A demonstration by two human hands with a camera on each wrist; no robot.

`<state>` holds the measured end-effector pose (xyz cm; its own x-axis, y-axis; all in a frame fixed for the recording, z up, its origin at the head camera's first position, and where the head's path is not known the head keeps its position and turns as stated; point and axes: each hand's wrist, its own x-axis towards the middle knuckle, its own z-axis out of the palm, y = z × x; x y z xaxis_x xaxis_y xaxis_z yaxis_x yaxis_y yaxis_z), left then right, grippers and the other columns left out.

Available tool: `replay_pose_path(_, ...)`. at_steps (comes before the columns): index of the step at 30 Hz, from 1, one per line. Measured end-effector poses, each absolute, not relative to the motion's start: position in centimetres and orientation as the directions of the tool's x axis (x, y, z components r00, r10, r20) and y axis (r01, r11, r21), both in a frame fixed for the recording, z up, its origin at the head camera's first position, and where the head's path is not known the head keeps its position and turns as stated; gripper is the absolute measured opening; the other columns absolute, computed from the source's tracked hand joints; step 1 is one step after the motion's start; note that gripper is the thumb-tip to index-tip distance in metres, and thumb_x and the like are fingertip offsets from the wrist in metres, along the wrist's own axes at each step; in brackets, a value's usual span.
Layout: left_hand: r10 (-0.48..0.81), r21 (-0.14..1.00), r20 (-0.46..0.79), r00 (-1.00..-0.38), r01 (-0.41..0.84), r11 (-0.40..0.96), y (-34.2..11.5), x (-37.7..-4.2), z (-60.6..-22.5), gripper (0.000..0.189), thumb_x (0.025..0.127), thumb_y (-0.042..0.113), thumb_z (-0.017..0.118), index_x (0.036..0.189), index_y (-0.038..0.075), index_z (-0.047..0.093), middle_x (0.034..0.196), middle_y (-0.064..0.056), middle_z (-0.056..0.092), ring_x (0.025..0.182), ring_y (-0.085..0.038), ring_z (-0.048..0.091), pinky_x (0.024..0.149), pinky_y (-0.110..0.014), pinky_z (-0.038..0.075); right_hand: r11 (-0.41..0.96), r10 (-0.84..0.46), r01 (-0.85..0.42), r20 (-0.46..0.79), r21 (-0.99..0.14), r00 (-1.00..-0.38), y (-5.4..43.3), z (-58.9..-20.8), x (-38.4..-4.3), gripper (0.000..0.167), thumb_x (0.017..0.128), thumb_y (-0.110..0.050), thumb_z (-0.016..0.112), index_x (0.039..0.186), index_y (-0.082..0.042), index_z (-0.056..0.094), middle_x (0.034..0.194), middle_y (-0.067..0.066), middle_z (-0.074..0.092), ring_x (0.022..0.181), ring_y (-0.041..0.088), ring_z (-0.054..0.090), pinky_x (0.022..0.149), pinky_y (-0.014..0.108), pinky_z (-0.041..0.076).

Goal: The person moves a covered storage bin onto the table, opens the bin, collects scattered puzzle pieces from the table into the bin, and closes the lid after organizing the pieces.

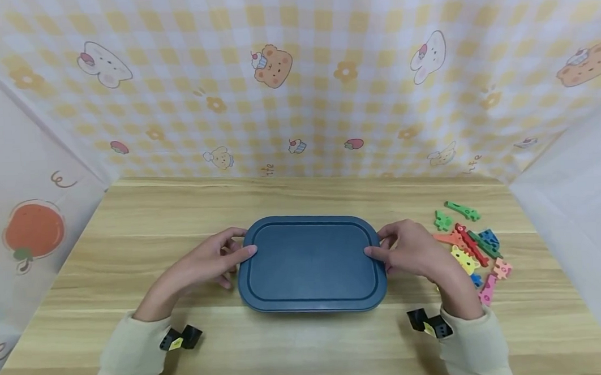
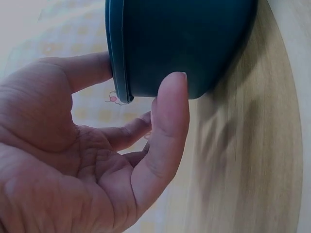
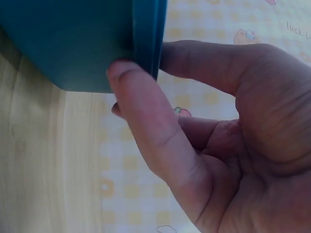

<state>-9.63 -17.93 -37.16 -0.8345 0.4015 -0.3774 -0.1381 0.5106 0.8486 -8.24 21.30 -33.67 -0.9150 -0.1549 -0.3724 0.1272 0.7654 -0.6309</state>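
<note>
A dark blue rectangular box with a lid (image 1: pixel 312 263) is at the middle of the wooden table, lid side up. My left hand (image 1: pixel 215 259) holds its left end, thumb on top of the lid's rim and the other fingers curled down by the side. At the opposite end my right hand (image 1: pixel 409 248) grips likewise, its thumb pressing the rim. Both wrist views show the box's smooth side wall (image 2: pixel 180 48) below the overhanging lid edge (image 3: pixel 148 39), with fingers close to that wall. What the box contains is hidden.
Right of the right hand lies a loose pile of colourful small pieces, among them a yellow animal-head piece (image 1: pixel 464 259), a red strip (image 1: pixel 472 245), a green piece (image 1: pixel 462 210) and a pink piece (image 1: pixel 488 290). Behind the table hangs a yellow checked cloth (image 1: pixel 316 107).
</note>
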Motion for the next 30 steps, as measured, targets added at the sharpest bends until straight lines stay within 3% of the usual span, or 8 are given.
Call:
replay_pose_path(7, 0.406, 0.855, -0.371, -0.835, -0.137, 0.501, -17.7, -9.5, -37.1, 0.060, 0.107, 0.035, 0.064, 0.156, 0.008, 0.044, 0.108, -0.016, 0.064, 0.084, -0.025, 0.066, 0.064, -0.038, 0.066, 0.826, -0.149, 0.028, -0.266, -0.563, -0.952, 20.8, -33.4, -7.7, 0.040, 0.096, -0.027, 0.078, 0.121, 0.004, 0.074, 0.085, 0.007, 0.072, 0.061, 0.015, 0.067, 0.059, 0.029, 0.054)
replay_pose_path(12, 0.382, 0.858, -0.357, -0.852, -0.139, 0.494, -17.2, -9.3, -36.9, 0.059, 0.107, 0.030, 0.065, 0.157, 0.006, 0.045, 0.110, -0.017, 0.067, 0.077, -0.021, 0.073, 0.065, -0.040, 0.067, 0.860, -0.120, 0.008, -0.217, -0.511, -0.969, 20.4, -33.3, -7.6, 0.037, 0.095, -0.030, 0.079, 0.114, 0.001, 0.076, 0.086, 0.007, 0.071, 0.065, 0.015, 0.059, 0.058, 0.029, 0.047)
replay_pose_path(21, 0.319, 0.818, -0.329, -0.889, -0.100, 0.566, -16.7, -9.0, -36.7, 0.060, 0.106, 0.030, 0.066, 0.156, 0.001, 0.049, 0.108, -0.016, 0.070, 0.068, -0.017, 0.073, 0.062, -0.037, 0.067, 0.875, -0.087, 0.003, -0.164, -0.483, -0.983, 20.0, -33.1, -7.4, 0.033, 0.095, -0.028, 0.079, 0.112, 0.000, 0.078, 0.087, 0.008, 0.073, 0.065, 0.016, 0.060, 0.056, 0.028, 0.048)
replay_pose_path(26, 0.346, 0.830, -0.331, -0.878, -0.097, 0.549, -16.9, -9.0, -36.5, 0.062, 0.107, 0.028, 0.063, 0.159, -0.001, 0.043, 0.108, -0.016, 0.069, 0.071, -0.018, 0.072, 0.062, -0.037, 0.066, 0.835, -0.105, -0.012, -0.136, -0.551, -0.985, 20.3, -32.8, -7.4, 0.034, 0.097, -0.027, 0.077, 0.116, 0.001, 0.073, 0.093, 0.011, 0.072, 0.063, 0.016, 0.061, 0.055, 0.029, 0.050)
replay_pose_path(30, 0.386, 0.851, -0.339, -0.858, -0.105, 0.514, -17.1, -8.9, -36.5, 0.065, 0.109, 0.027, 0.061, 0.161, -0.003, 0.036, 0.108, -0.016, 0.065, 0.074, -0.021, 0.070, 0.062, -0.037, 0.066, 0.671, -0.186, 0.049, -0.231, -0.740, -0.955, 20.9, -33.0, -7.9, 0.044, 0.104, -0.024, 0.069, 0.138, 0.001, 0.057, 0.105, 0.016, 0.068, 0.069, 0.017, 0.070, 0.061, 0.033, 0.062)
